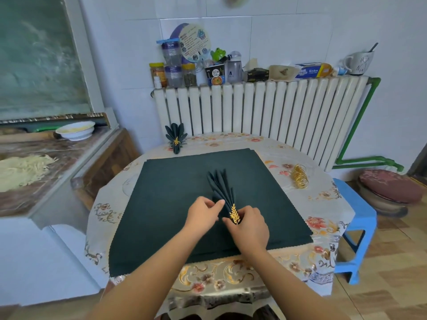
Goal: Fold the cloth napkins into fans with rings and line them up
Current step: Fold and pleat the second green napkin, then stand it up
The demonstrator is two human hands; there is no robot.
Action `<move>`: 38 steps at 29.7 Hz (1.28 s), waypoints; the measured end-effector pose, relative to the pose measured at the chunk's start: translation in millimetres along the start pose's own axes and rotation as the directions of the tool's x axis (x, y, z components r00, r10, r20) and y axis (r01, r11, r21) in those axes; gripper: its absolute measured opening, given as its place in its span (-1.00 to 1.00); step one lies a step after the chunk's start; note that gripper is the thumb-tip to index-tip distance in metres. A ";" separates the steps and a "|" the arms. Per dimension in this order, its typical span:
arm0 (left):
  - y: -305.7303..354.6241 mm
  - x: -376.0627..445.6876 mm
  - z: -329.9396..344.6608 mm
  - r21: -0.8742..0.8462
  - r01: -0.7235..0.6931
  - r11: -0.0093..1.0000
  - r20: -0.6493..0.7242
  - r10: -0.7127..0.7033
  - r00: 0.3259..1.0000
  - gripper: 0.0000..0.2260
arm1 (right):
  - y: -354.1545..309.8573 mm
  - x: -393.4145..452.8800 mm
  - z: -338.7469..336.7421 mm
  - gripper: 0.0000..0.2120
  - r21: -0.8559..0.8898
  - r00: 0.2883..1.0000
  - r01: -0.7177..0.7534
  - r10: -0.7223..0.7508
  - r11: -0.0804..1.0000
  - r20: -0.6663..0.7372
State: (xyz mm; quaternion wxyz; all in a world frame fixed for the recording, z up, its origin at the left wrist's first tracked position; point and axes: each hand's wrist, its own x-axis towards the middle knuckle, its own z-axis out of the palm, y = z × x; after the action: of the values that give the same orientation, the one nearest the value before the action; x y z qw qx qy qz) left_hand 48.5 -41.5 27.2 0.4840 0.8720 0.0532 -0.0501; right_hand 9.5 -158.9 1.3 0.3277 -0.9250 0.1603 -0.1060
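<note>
A pleated dark green napkin [221, 185] lies on a stack of flat dark green napkins [175, 188] in the middle of the table, its pleats fanning away from me. A gold leaf ring [234, 214] sits around its near end. My right hand [248, 227] grips that ringed end. My left hand [203, 214] pinches the left pleats just beside the ring. A finished fan napkin with a gold ring [175, 138] stands at the table's far left edge.
A pile of gold rings [299, 176] lies on the floral tablecloth [323, 199] to the right. A blue stool [355, 227] stands at the table's right, a white radiator [261, 112] with jars behind, and a counter with noodles [23, 169] at left.
</note>
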 end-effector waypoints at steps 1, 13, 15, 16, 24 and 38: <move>-4.3 1.1 5.1 -0.051 0.056 0.997 0.026 -0.054 0.998 -0.67 | -1.3 -2.5 3.5 -0.60 -0.020 1.000 -0.014 0.015 1.000 0.019; -24.0 12.2 16.1 -0.379 0.176 0.909 0.041 -0.173 0.984 -0.85 | -3.1 35.5 7.5 -0.59 0.305 0.966 -0.184 0.115 0.934 0.231; -25.2 15.4 17.4 -0.415 0.210 0.886 0.050 -0.208 0.977 -0.90 | -3.5 44.9 10.9 -0.64 0.297 0.965 -0.199 0.135 0.934 0.224; -25.4 16.1 18.2 -0.432 0.226 0.873 0.052 -0.226 0.973 -0.90 | -2.8 47.7 11.2 -0.68 0.299 0.965 -0.207 0.143 0.932 0.221; -23.3 23.8 18.7 -0.446 0.257 0.857 0.003 -0.285 0.958 -0.83 | 2.7 50.2 11.8 -0.75 0.375 0.947 -0.281 0.192 0.883 0.259; -18.2 22.2 19.1 -0.212 0.231 0.950 -0.062 -0.249 0.966 -0.70 | -4.4 44.7 11.3 -0.74 0.406 0.928 -0.347 0.245 0.846 0.281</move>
State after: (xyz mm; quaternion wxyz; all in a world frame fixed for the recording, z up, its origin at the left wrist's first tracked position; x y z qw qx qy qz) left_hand 67.2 -47.1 -1.2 0.5579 0.8064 0.1851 -0.0644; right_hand 55.4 -165.6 -0.4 0.5602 -0.7940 0.2359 0.0143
